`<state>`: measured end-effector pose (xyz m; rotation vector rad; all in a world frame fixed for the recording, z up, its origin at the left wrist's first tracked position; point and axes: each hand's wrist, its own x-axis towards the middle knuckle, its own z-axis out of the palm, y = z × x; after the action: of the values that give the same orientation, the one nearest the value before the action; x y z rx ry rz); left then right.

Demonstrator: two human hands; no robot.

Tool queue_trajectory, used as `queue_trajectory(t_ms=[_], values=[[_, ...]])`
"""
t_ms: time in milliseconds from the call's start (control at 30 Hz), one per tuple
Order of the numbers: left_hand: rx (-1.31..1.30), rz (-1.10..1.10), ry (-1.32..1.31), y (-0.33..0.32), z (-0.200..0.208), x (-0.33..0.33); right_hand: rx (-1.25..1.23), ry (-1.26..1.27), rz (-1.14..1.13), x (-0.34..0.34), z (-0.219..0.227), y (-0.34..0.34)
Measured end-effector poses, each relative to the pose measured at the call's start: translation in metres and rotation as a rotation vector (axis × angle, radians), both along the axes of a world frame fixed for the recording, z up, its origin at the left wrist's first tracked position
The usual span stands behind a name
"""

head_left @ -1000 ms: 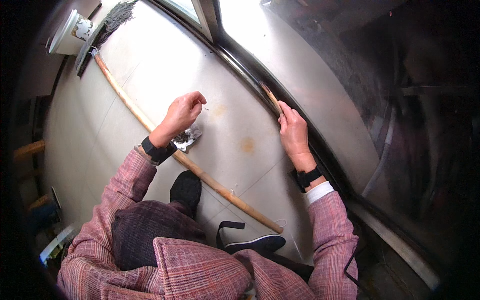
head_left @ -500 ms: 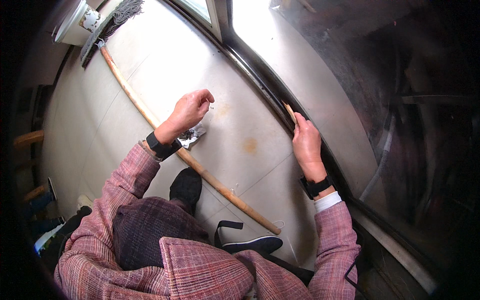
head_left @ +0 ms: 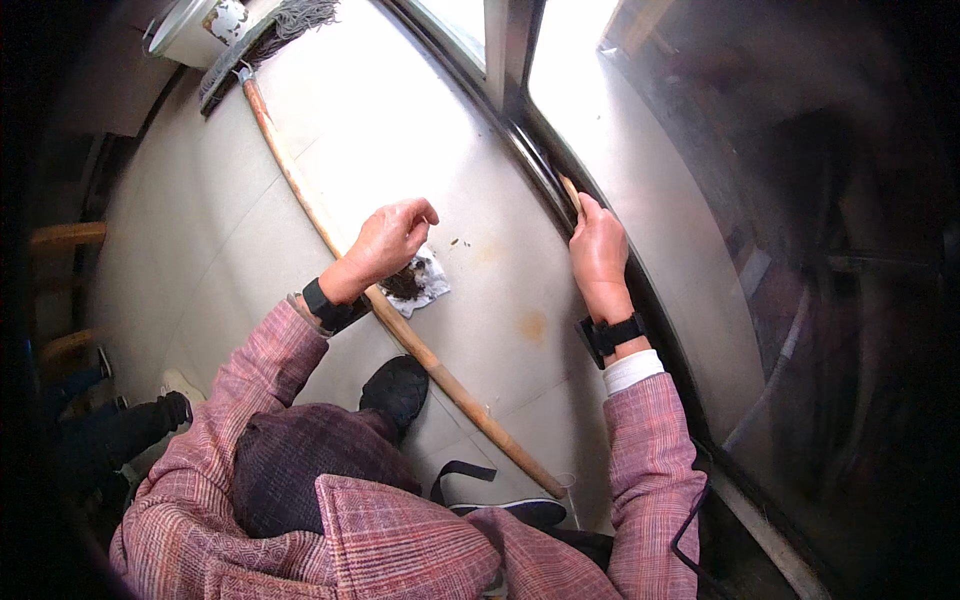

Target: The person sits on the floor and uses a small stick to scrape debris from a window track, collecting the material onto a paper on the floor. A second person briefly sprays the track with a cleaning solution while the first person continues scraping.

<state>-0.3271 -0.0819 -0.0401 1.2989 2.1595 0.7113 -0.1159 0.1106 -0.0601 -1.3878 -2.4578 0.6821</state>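
My right hand [head_left: 600, 250] grips a thin, flat wooden stick [head_left: 571, 192]. Its tip reaches into the dark door track [head_left: 540, 165] at the foot of the glass. Over the floor, my left hand [head_left: 390, 240] is closed, thumb and fingers drawn together; whatever may be between them is too small or hidden. Just below that hand lies a crumpled white paper [head_left: 432, 287] bearing a heap of dark dirt [head_left: 406, 281]. A few small dark crumbs [head_left: 457, 243] are scattered on the tiles beside the fingers.
A mop with a long wooden handle [head_left: 440, 375] lies across the floor, passing under my left wrist. Its grey strands [head_left: 305, 15] touch a white bucket [head_left: 190, 35] at the far left. Glass panel [head_left: 690, 200] stands along the right. Another person's legs [head_left: 135, 430] show at left.
My right hand has slid farther along the track with the stick. The view has shifted, and more of the paper and its dirt shows beside my left hand, which stays closed.
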Motion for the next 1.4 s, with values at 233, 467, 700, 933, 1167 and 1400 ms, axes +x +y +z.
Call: queue_trajectory(t_ms=[233,467,700,933,1167,1400], values=[[-0.06,0.033,-0.027,-0.003,0.003,-0.016,-0.021,-0.011,0.025,-0.052,-0.002,0.014],[0.089,0.081,0.031,-0.016,-0.013,-0.037,-0.192,0.221,0.08,-0.08,-0.006,0.019],[0.485,0.719,0.454,-0.108,0.123,-0.187,0.134,0.045,0.134,-0.076,-0.041,0.02],[0.725,0.855,0.491,-0.156,0.217,-0.196,0.093,0.065,0.186,-0.062,-0.045,0.027],[0.567,0.715,-0.11,-0.082,0.11,-0.09,-0.081,0.203,0.141,-0.04,0.007,0.003],[0.348,0.379,-0.39,-0.007,0.032,-0.001,-0.049,-0.158,0.11,0.061,0.046,0.0]])
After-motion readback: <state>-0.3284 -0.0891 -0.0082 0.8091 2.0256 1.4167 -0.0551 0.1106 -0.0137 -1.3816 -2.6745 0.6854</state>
